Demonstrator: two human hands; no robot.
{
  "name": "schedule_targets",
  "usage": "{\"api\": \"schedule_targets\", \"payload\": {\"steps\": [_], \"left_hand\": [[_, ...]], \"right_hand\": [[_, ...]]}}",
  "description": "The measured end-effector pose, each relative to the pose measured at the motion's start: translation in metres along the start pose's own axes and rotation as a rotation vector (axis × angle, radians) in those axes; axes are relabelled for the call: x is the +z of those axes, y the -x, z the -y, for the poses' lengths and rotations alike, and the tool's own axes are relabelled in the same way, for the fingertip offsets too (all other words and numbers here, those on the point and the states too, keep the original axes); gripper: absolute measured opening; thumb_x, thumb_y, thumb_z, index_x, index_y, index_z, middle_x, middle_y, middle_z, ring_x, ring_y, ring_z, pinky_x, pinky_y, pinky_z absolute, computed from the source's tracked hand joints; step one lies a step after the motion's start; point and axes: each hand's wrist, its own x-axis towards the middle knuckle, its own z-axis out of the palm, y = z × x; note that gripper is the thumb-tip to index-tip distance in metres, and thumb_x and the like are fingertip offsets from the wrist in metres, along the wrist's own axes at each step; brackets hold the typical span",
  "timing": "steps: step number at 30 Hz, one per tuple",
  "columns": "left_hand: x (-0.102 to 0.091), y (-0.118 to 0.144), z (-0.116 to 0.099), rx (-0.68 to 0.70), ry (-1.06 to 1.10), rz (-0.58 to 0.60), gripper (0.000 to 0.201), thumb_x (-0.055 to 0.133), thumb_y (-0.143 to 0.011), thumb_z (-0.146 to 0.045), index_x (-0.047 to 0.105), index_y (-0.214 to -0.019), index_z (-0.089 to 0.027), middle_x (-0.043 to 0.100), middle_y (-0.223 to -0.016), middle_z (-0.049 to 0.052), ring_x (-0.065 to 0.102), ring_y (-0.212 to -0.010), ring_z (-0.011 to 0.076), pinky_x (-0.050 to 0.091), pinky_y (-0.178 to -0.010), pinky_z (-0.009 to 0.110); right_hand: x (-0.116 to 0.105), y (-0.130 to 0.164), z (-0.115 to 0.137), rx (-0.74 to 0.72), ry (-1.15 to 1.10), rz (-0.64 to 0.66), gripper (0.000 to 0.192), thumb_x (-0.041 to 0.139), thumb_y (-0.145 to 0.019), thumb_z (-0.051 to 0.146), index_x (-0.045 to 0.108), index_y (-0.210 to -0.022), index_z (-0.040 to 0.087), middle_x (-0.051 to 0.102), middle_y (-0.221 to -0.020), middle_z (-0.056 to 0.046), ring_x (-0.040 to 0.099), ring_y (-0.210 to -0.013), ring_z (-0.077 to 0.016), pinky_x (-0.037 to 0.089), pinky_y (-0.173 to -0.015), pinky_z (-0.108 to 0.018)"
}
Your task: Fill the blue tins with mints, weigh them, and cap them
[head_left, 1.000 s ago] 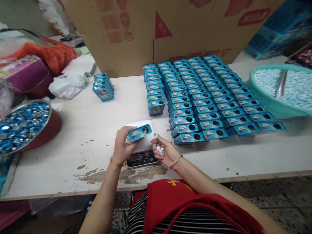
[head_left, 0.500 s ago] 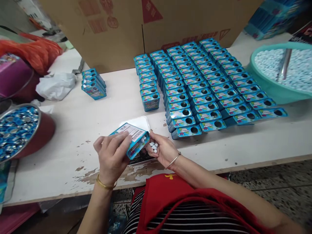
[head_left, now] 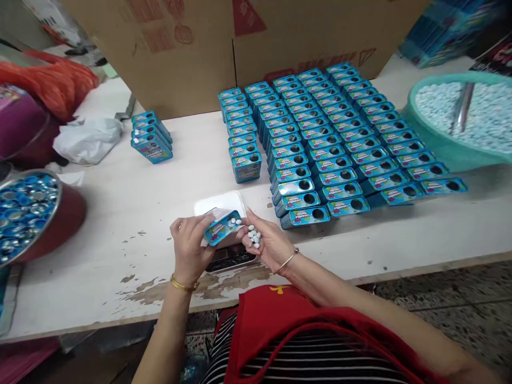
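Observation:
My left hand (head_left: 190, 246) grips a blue candy tin (head_left: 218, 230), tilted so its holed end faces me and to the right. A few white candies (head_left: 236, 221) show at the hole. Beside it, my right hand (head_left: 266, 240) is cupped palm up around several small white candies (head_left: 253, 236), its fingertips close to the tin's hole. Beneath both hands a kitchen scale (head_left: 230, 258) with a white plate lies on the table, partly hidden by the tin and the hands.
Rows of blue tins (head_left: 336, 176) with round holes stand at the right. A green basin (head_left: 412, 122) of pale candies with a metal scoop sits beyond. At the left are several tins (head_left: 154, 149) and a red bucket (head_left: 76, 213) of blue-and-silver caps. A cardboard box (head_left: 192, 64) stands behind.
The tin has turned more upright, its label side tipping away and its holed end now facing me. My left hand has moved slightly right. My right hand stays cupped around candies.

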Motion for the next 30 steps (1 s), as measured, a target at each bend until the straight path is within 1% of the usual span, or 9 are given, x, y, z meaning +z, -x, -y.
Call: {"api": "schedule_targets", "payload": {"steps": [4, 7, 9, 15, 18, 20, 23, 26, 30], "left_hand": [[-0.003, -0.004, -0.003, 0.103, -0.090, 0.018, 0.040, 0.059, -0.073, -0.011, 0.054, -0.111, -0.025, 0.068, -0.106, 0.006, 0.058, -0.088, 0.0219, 0.032, -0.085, 0.040], [-0.005, -0.003, -0.003, 0.072, -0.049, 0.026, 0.040, 0.062, -0.074, -0.014, 0.055, -0.112, -0.025, 0.067, -0.106, 0.006, 0.058, -0.088, 0.0222, 0.033, -0.086, 0.041], [-0.002, -0.001, -0.001, -0.011, 0.061, 0.014, 0.037, 0.066, -0.076, -0.021, 0.055, -0.111, -0.025, 0.067, -0.104, 0.005, 0.059, -0.090, 0.0220, 0.035, -0.086, 0.041], [0.024, 0.005, 0.011, -0.418, 0.529, -0.056, 0.038, 0.074, -0.072, -0.032, 0.058, -0.105, -0.023, 0.065, -0.097, 0.003, 0.061, -0.089, 0.0183, 0.048, -0.080, 0.035], [0.031, 0.005, 0.018, -0.495, 0.669, -0.048, 0.039, 0.076, -0.070, -0.033, 0.059, -0.104, -0.022, 0.065, -0.099, 0.003, 0.062, -0.090, 0.0180, 0.051, -0.081, 0.036], [0.029, 0.004, 0.022, -0.491, 0.701, -0.035, 0.045, 0.077, -0.068, -0.034, 0.058, -0.109, -0.023, 0.063, -0.107, 0.005, 0.061, -0.098, 0.0200, 0.050, -0.086, 0.038], [0.016, 0.003, 0.027, -0.419, 0.741, -0.055, 0.056, 0.075, -0.069, -0.038, 0.055, -0.120, -0.025, 0.061, -0.116, 0.007, 0.057, -0.109, 0.0226, 0.047, -0.095, 0.041], [0.000, 0.007, 0.033, -0.405, 0.723, -0.163, 0.042, 0.064, -0.080, -0.042, 0.058, -0.117, -0.023, 0.064, -0.109, 0.008, 0.059, -0.105, 0.0212, 0.045, -0.096, 0.041], [-0.015, 0.019, 0.037, -0.496, 0.624, -0.258, 0.027, 0.053, -0.089, -0.037, 0.064, -0.105, -0.019, 0.066, -0.099, 0.008, 0.061, -0.097, 0.0184, 0.047, -0.090, 0.037]], "right_hand": [[-0.002, -0.001, -0.003, -0.048, 0.060, -0.006, 0.029, 0.078, -0.061, 0.032, 0.055, -0.066, 0.014, 0.060, -0.058, 0.000, 0.039, -0.042, -0.0029, 0.018, -0.035, -0.016], [-0.006, -0.001, -0.004, -0.055, 0.035, 0.021, 0.015, 0.069, -0.062, 0.022, 0.059, -0.068, 0.013, 0.062, -0.062, -0.003, 0.041, -0.043, -0.0045, 0.020, -0.036, -0.017], [-0.009, -0.001, -0.004, -0.051, 0.011, 0.036, 0.012, 0.063, -0.062, 0.019, 0.061, -0.071, 0.012, 0.064, -0.065, -0.004, 0.042, -0.045, -0.0055, 0.021, -0.036, -0.018], [-0.026, 0.006, -0.006, -0.052, 0.011, -0.012, 0.015, 0.062, -0.062, 0.019, 0.064, -0.075, 0.011, 0.062, -0.065, -0.004, 0.042, -0.046, -0.0061, 0.023, -0.037, -0.019], [-0.040, 0.011, -0.010, -0.044, 0.058, -0.058, 0.020, 0.070, -0.062, 0.021, 0.064, -0.078, 0.011, 0.062, -0.066, -0.003, 0.041, -0.046, -0.0051, 0.022, -0.037, -0.019], [-0.049, 0.015, -0.012, -0.019, 0.091, -0.088, 0.025, 0.074, -0.063, 0.028, 0.063, -0.080, 0.012, 0.061, -0.065, -0.002, 0.039, -0.045, -0.0042, 0.020, -0.038, -0.018], [-0.065, 0.020, -0.016, 0.036, 0.120, -0.109, 0.032, 0.077, -0.064, 0.036, 0.063, -0.080, 0.013, 0.058, -0.062, 0.001, 0.035, -0.042, -0.0029, 0.016, -0.037, -0.018], [-0.080, 0.023, -0.019, 0.074, 0.105, -0.123, 0.033, 0.077, -0.064, 0.040, 0.064, -0.079, 0.013, 0.056, -0.061, 0.001, 0.035, -0.041, -0.0028, 0.016, -0.036, -0.018], [-0.093, 0.024, -0.021, 0.072, 0.059, -0.146, 0.030, 0.078, -0.062, 0.034, 0.066, -0.079, 0.013, 0.059, -0.065, -0.001, 0.043, -0.048, -0.0053, 0.024, -0.038, -0.017]]}}
